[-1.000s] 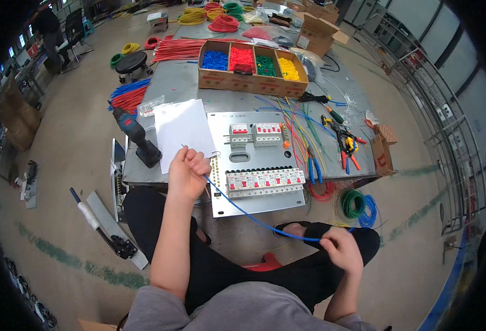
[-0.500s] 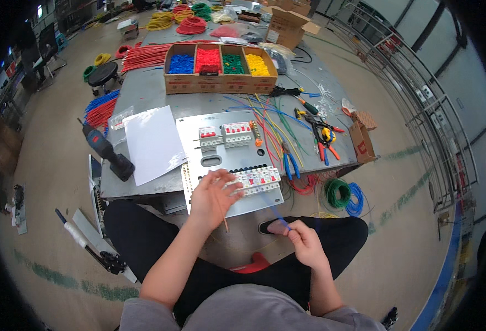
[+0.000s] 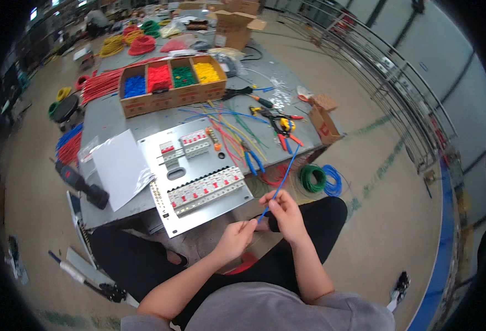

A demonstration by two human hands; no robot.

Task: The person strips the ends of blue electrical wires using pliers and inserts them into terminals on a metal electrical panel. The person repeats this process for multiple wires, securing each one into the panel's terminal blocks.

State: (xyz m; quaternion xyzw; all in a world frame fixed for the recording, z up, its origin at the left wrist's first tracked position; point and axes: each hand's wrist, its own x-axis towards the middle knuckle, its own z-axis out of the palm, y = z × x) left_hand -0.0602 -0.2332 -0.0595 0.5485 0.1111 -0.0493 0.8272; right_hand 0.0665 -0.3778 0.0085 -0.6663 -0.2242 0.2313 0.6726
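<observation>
A thin blue wire (image 3: 288, 168) runs slantwise between my hands and up toward the pliers on the table. My left hand (image 3: 237, 238) pinches it near its lower end. Just above, my right hand (image 3: 285, 214) has its fingers closed round the same wire. Both hands are over my lap, off the table's front edge. Left of them, a metal mounting plate (image 3: 160, 212) overhangs that edge at a slant. It carries a long row of circuit breakers (image 3: 205, 189) and two smaller groups behind, one of them a red-switched breaker (image 3: 168, 150).
White paper (image 3: 120, 168) and a cordless drill (image 3: 82, 185) lie left of the plate. Behind stands a cardboard box (image 3: 171, 94) of blue, red, green and yellow small parts. Blue-handled pliers (image 3: 252, 160), wire strippers (image 3: 280, 128) and loose wires lie right. Wire coils (image 3: 312, 178) are beyond the right edge.
My left hand has come down from over the plate to the blue wire and closed on it, beside my right hand. The view has turned, so the table appears shifted left and tilted.
</observation>
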